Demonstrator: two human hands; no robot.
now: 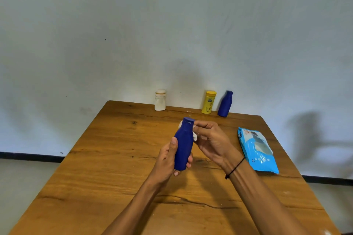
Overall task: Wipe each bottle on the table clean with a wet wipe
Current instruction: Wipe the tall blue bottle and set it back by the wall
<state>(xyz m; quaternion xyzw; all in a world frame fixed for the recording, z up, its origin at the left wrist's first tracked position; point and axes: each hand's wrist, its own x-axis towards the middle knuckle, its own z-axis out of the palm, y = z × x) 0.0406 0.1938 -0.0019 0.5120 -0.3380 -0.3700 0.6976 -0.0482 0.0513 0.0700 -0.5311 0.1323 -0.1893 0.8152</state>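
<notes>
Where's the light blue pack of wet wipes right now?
In the head view, the light blue plastic pack of wet wipes lies flat on the wooden table near its right edge, just right of the right hand.

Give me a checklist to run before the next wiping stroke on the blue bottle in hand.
1. Left hand grips the blue bottle firmly: ok.
2. Right hand holds the wipe against the bottle's neck: ok.
3. Cap closed: ok, it looks shut.
4. Wipe still wet: cannot tell.
5. Wipes pack within reach on the table: ok.
6. Other bottles waiting at the far edge, white bottle, yellow bottle, second blue bottle: ok, all upright.
</notes>
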